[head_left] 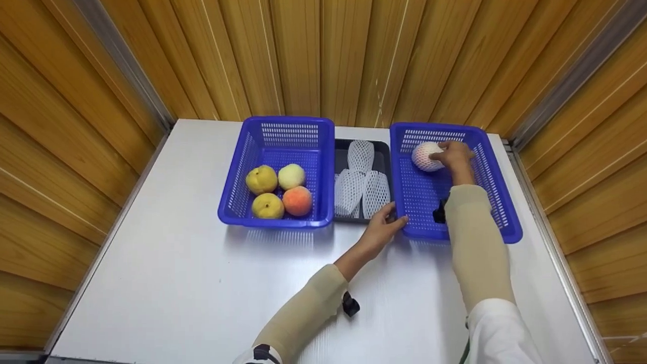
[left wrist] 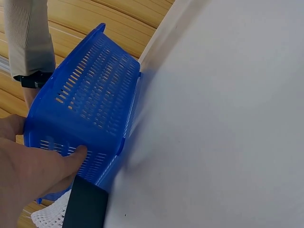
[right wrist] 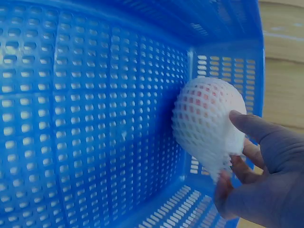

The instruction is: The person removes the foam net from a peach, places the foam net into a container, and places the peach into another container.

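In the head view, my right hand [head_left: 456, 155] holds a peach in a white foam net [head_left: 425, 156] at the far end of the right-hand blue basket [head_left: 510, 230]. The right wrist view shows reddish skin through the mesh of the netted peach [right wrist: 204, 111]; my right thumb and fingers [right wrist: 249, 124] are on its side and at the loose end of the net. My left hand [head_left: 380, 231] grips the near left corner of that same basket, with one digit lying along its slotted outer wall [left wrist: 80, 95] in the left wrist view.
A second blue basket [head_left: 225, 220] on the left contains several peaches [head_left: 297, 200], yellow, pale and orange-red. Between the baskets sits a black tray [head_left: 384, 151] with several white foam nets [head_left: 349, 192]. Wood-look panels [head_left: 349, 60] wall in the white table [head_left: 167, 263].
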The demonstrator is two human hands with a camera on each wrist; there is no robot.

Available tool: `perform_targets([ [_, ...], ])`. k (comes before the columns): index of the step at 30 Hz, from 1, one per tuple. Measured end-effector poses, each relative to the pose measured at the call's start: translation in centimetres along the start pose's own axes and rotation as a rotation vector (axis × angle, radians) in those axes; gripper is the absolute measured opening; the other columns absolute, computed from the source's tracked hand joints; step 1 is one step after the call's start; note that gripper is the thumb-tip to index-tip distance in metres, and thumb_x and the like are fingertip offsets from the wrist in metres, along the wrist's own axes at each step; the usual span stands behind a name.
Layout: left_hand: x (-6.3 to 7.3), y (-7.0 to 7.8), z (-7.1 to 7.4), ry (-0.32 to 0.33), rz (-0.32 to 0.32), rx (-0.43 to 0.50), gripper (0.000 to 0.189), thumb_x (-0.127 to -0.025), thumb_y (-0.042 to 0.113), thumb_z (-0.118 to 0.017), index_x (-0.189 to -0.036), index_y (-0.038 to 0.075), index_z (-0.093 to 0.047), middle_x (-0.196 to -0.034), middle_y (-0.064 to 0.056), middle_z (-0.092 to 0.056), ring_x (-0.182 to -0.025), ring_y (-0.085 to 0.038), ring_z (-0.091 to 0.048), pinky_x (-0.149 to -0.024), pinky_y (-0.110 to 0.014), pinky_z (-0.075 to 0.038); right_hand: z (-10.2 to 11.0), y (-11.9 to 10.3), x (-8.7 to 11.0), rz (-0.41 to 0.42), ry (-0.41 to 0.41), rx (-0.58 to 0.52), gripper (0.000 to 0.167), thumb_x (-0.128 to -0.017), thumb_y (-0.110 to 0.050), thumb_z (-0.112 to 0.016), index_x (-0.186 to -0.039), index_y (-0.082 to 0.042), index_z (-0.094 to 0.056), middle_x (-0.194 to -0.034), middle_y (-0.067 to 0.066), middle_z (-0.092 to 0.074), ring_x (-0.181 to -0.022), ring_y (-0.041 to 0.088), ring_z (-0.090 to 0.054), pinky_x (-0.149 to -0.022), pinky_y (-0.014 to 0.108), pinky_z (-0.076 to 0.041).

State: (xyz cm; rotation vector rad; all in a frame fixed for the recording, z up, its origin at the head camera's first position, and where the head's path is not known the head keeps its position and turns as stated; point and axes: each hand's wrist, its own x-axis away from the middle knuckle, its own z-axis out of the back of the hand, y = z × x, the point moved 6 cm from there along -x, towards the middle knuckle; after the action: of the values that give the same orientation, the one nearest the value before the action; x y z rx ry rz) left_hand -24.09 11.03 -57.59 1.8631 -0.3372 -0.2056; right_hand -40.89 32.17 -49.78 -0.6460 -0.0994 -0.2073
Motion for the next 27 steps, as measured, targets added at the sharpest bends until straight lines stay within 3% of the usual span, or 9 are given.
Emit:
perform_targets([
  [2,0.0,0.0,-0.1,-0.019,-0.001,0.01,0.057,-0.098,0.003,-0.063,-0.149,-0.009,-0.04,-0.141,-0.031,-0.053,-0.131,-0.039,-0.055,-0.103,-0.029,-0.051,-0.3,-0.3,-0.1,-0.016,0.018,0.01,0.057,-0.093,-0.02,-0.071,-0.141,0.005,-0.054,-0.155,0.038,-0.026,-0.142,0.057,-0.015,-0.118,0.07,-0.009],
  [4,0.0,0.0,-0.2,-0.035,-0.001,0.024,0.058,-0.098,0.003,-0.063,-0.15,-0.009,-0.039,-0.142,-0.032,-0.052,-0.131,-0.04,-0.054,-0.103,-0.029,-0.052,-0.8,-0.7,-0.5,-0.001,0.017,0.02,0.058,-0.094,-0.022,-0.07,-0.141,0.006,-0.053,-0.155,0.039,-0.024,-0.142,0.058,-0.013,-0.119,0.069,-0.013],
  [9,-0.2,-0.3,0.2,-0.023,0.035,0.022,0.059,-0.097,0.006,-0.067,-0.15,-0.004,-0.042,-0.143,-0.029,-0.053,-0.125,-0.028,-0.061,-0.101,-0.029,-0.053,-2.5,-1.9,-1.4,0.051,-0.071,0.035,0.072,-0.096,-0.029,-0.065,-0.145,0.016,-0.038,-0.145,0.038,-0.042,-0.136,0.051,-0.041,-0.117,0.059,-0.033],
  [13,-0.1,-0.5,0.3,-0.011,0.054,0.049,0.059,-0.096,0.005,-0.067,-0.15,-0.003,-0.043,-0.142,-0.028,-0.053,-0.126,-0.031,-0.06,-0.1,-0.03,-0.054,-3.4,-1.8,-1.4,0.02,-0.128,0.054,0.08,-0.095,-0.03,-0.068,-0.148,0.016,-0.029,-0.144,0.038,-0.041,-0.134,0.05,-0.041,-0.114,0.063,-0.034],
  [16,0.0,-0.5,0.2,-0.008,0.038,0.075,0.058,-0.097,0.003,-0.066,-0.149,-0.004,-0.043,-0.14,-0.03,-0.054,-0.129,-0.04,-0.057,-0.1,-0.031,-0.054,-3.8,-1.8,-1.6,0.042,-0.139,0.089,0.083,-0.093,-0.025,-0.07,-0.149,0.016,-0.024,-0.145,0.039,-0.038,-0.135,0.052,-0.039,-0.116,0.063,-0.031],
  [21,0.0,-0.5,0.2,-0.022,0.022,0.093,0.058,-0.097,0.001,-0.064,-0.15,-0.006,-0.041,-0.141,-0.031,-0.052,-0.132,-0.044,-0.053,-0.1,-0.031,-0.054,-4.2,-1.4,-2.2,0.064,-0.153,0.126,0.086,-0.089,-0.022,-0.074,-0.151,0.013,-0.025,-0.145,0.038,-0.04,-0.133,0.052,-0.04,-0.116,0.064,-0.031],
  [27,-0.1,-0.4,0.1,-0.01,0.006,0.1,0.057,-0.097,-0.001,-0.063,-0.148,-0.009,-0.041,-0.14,-0.033,-0.053,-0.131,-0.044,-0.053,-0.099,-0.03,-0.054,-4.2,-2.2,-2.1,0.236,-0.301,0.316,0.086,-0.086,-0.027,-0.076,-0.149,0.011,-0.032,-0.137,0.036,-0.047,-0.125,0.05,-0.047,-0.109,0.064,-0.039],
])
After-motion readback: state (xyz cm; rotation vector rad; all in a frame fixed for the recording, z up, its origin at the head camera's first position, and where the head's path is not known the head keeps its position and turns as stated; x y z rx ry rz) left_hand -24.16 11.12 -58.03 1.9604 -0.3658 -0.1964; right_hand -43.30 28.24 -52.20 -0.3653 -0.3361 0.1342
